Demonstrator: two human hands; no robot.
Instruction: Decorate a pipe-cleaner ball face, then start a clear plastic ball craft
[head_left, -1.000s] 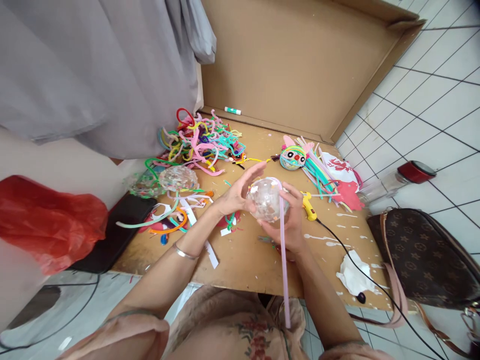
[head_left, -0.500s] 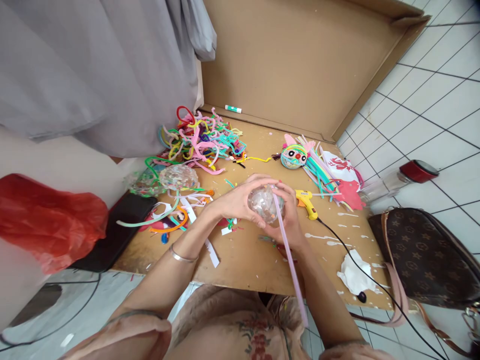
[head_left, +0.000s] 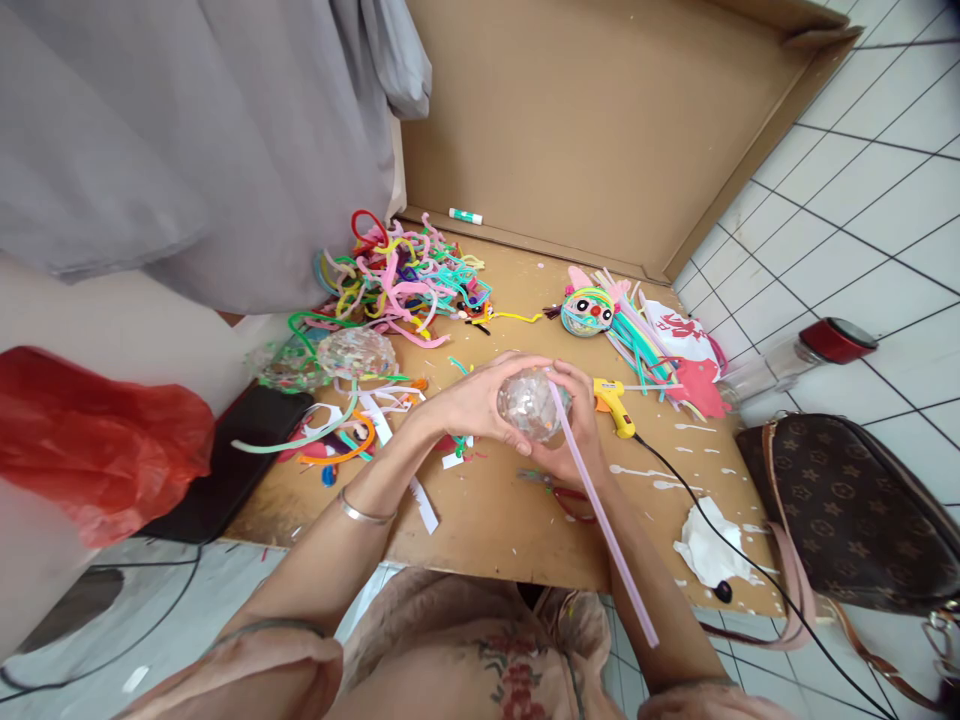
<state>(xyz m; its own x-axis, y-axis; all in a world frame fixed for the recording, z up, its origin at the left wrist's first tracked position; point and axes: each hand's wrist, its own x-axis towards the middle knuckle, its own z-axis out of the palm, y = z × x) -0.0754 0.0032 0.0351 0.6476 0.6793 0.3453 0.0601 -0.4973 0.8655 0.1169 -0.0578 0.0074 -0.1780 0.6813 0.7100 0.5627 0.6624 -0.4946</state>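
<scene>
Head view looks down on both hands meeting over the middle of a cardboard-topped counter [head_left: 487,520]. A clear ball with confetti-like flecks inside [head_left: 531,402] is cupped between them, held just above the counter surface. The left hand [head_left: 480,398] wraps the ball's left side, fingers curled over its top and thumb underneath, closed about it. The right hand [head_left: 574,430] closes on the ball's right side and lower part, and a pale pink pipe cleaner [head_left: 600,515] runs from under its fingers at the ball's top diagonally down toward the person's lap, lying over the right wrist and forearm. A thin metal bangle [head_left: 364,512] sits on the left wrist. Just right of the hands lies a yellow glue gun [head_left: 613,403], its black cord [head_left: 720,555] trailing off toward the counter's near right edge. Farther back, a tangle of coloured pipe cleaners [head_left: 401,280] is heaped at the left, and a round pipe-cleaner face [head_left: 587,310] lies at the right. A second clear ball [head_left: 356,353] rests well to the left of the hands, and a crumpled white tissue [head_left: 709,550] lies near the counter's right front corner.
</scene>
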